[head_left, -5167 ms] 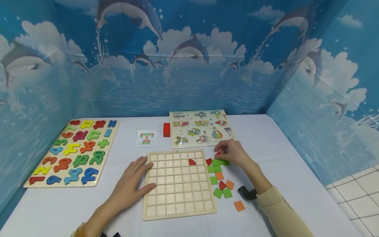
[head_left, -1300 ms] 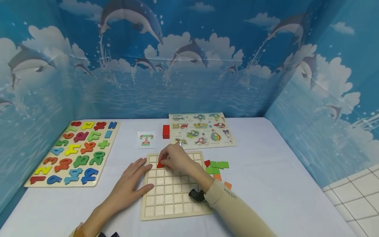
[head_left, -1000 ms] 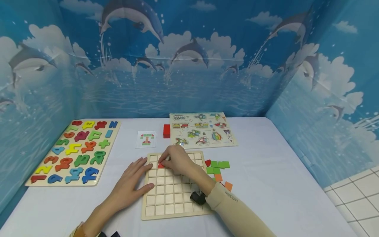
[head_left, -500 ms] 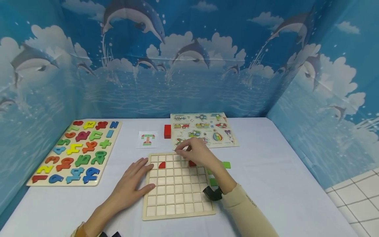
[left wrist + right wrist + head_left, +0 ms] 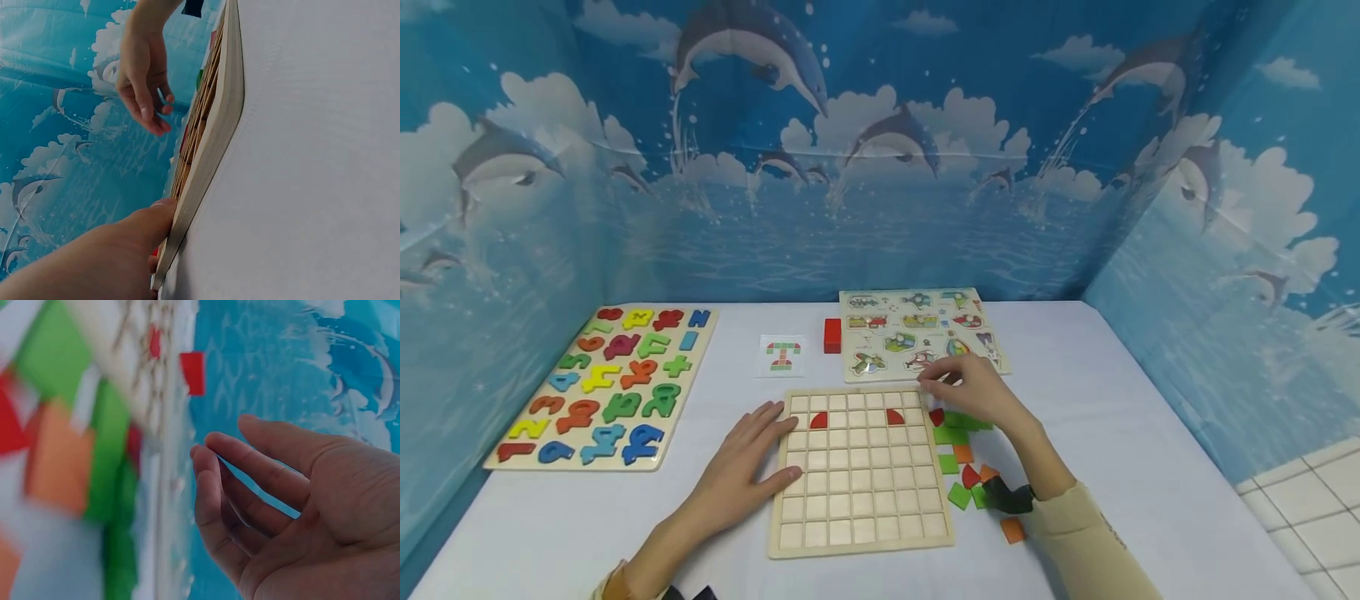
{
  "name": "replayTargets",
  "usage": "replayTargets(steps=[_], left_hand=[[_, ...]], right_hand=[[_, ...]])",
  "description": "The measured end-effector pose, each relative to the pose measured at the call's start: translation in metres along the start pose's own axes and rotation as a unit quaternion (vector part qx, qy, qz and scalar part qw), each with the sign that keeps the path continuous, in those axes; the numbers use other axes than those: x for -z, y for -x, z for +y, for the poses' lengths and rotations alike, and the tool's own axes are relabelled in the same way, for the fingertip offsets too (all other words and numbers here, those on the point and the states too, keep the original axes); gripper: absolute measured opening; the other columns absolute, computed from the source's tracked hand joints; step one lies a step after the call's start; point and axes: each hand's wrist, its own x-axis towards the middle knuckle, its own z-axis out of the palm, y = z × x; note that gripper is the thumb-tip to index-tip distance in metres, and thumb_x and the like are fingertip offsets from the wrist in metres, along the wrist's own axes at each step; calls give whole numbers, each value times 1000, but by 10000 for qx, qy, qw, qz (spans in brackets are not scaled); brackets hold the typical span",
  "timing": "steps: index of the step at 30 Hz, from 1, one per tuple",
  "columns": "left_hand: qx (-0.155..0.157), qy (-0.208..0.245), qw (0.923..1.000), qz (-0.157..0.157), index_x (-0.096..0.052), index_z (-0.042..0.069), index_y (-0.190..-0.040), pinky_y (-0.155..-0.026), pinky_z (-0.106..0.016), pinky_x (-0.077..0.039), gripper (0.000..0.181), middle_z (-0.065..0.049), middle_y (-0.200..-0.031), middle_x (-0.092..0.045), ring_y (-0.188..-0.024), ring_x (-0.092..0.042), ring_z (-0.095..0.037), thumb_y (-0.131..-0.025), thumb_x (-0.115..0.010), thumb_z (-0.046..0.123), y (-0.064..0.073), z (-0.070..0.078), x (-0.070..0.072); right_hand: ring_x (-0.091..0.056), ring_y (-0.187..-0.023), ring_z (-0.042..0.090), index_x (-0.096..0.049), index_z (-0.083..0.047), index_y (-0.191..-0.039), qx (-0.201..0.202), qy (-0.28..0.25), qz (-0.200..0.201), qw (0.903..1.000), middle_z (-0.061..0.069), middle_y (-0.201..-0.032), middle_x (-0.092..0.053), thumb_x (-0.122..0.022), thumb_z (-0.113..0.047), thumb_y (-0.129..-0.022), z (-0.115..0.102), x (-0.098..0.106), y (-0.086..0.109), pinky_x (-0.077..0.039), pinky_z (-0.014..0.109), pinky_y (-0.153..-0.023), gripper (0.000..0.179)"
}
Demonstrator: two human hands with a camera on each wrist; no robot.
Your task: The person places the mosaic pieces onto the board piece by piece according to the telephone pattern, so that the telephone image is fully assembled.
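Observation:
My left hand [image 5: 741, 462] rests on the left edge of a wooden grid board [image 5: 863, 552], fingers spread; its thumb touches the rim in the left wrist view. Two red quarter-circle tiles sit in cells of the second row, a left one [image 5: 819, 420] and a right one [image 5: 895, 417]. Over the board's far right corner hovers my right hand [image 5: 973, 387], fingers loosely bent and nothing between them in the right wrist view. Beneath and in front of it lie loose green tiles [image 5: 950, 436], orange tiles [image 5: 1012, 531] and red quarter-circle tiles [image 5: 971, 477], some hidden by the hand and wrist.
Behind the board lie a pattern card [image 5: 781, 356] with a T-like figure, a red block [image 5: 832, 336] and a vehicle picture puzzle [image 5: 898, 321]. A number puzzle [image 5: 602, 387] lies at the left. A dolphin-printed curtain [image 5: 880, 217] surrounds the white table.
My right hand took a red quarter-circle tile from the right-hand pile, set it in the second row's left part, let go and moved back right. My left hand stayed on the board.

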Motion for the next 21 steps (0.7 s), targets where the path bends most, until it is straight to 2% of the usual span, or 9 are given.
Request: replayTargets(steps=[4,9,16,21], left_hand=[[-7,-43,10000,-51,-54,17,-153,-131,-58,-20,69,-11,-169,-38,-160,-28,-34,-95,-76,48,0,0,-1],[39,-82,10000,-40,-54,17,-153,-132,-57,-20,70,-10,-169,-38,-161,-27,-32,-95,-77,47,-2,1,3],[83,-56,9999,-101,-53,18,-153,-131,-59,-20,70,-10,-170,-38,-161,-27,-33,-96,-74,50,-4,1,3],[128,-5,9998,-155,-53,19,-154,-131,-59,-19,70,-9,-170,-37,-161,-27,-33,-95,-75,50,-3,1,1]], right_hand=[[-72,-93,17,-82,-12,-112,-163,304,0,9994,0,-103,-79,-75,-26,-100,19,5,12,-62,36,-82,20],[-68,-98,18,-81,-12,-112,-354,436,75,9984,0,-105,-78,-81,-26,-95,34,14,30,-63,41,-89,22],[-66,-111,23,-79,-15,-118,-571,519,57,9970,1,-116,-76,-89,-23,-86,46,15,49,-57,52,-103,34],[-66,-109,22,-79,-15,-117,-555,600,159,9965,-1,-115,-75,-90,-16,-84,51,12,58,-57,53,-103,35]])
